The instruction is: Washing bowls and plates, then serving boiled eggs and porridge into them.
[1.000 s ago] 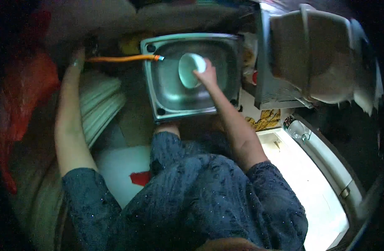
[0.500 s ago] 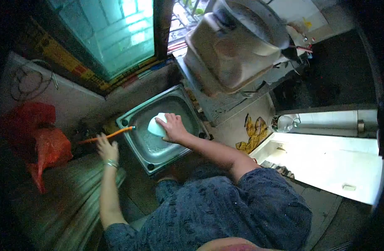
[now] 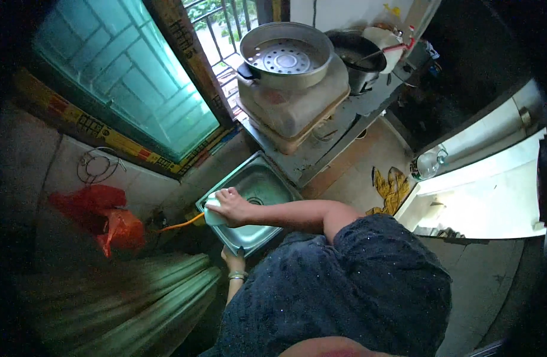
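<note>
My right hand is closed around a white bowl, which it holds tilted over the left rim of a stainless steel sink. Part of the bowl is hidden by the fingers. At the sink's near corner, my left hand, with bangles at the wrist, grips the rim; some of its fingers are hidden. An orange hose runs in from the left, and its end disappears behind the bowl.
A red plastic bag hangs on the left, above a pale green cloth. Beyond the sink, a counter bears a steamer pot on a plastic cover and a dark pot. A yellow patterned cloth lies to the right.
The view has shifted and turned. My right hand has brought the bowl from the middle of the sink to its left rim. My left hand has gone from beside the hose to the near corner.
</note>
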`<action>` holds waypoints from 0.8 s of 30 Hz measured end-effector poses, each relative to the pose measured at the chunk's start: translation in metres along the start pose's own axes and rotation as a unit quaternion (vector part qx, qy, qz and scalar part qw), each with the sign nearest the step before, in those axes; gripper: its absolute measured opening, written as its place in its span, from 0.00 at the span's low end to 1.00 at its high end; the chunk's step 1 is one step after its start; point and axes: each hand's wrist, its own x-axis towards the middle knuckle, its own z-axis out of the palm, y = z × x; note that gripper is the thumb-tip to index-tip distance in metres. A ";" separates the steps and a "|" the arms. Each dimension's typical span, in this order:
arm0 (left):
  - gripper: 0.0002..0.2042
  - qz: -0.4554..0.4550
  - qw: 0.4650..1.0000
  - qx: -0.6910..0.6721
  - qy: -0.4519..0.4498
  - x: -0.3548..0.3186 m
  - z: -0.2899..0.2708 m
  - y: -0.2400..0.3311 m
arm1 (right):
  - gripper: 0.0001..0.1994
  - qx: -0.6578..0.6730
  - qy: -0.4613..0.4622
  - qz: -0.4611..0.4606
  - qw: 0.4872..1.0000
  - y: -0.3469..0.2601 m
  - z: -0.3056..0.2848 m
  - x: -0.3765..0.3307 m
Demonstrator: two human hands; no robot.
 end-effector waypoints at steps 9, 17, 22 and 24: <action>0.26 0.097 0.981 -0.152 0.065 0.023 0.021 0.032 | 0.23 -0.004 0.092 -0.080 0.993 -0.011 -0.037 -0.012; 0.27 0.106 0.977 -0.184 0.030 -0.023 0.054 0.145 | 0.29 0.030 0.125 -0.164 0.978 0.024 -0.083 -0.046; 0.24 -0.025 0.993 -0.116 -0.028 -0.040 0.085 0.193 | 0.40 0.206 0.062 -0.029 0.976 0.045 -0.116 -0.071; 0.28 -0.062 0.982 -0.168 -0.053 -0.046 0.093 0.206 | 0.38 0.333 0.023 0.060 0.941 0.052 -0.127 -0.076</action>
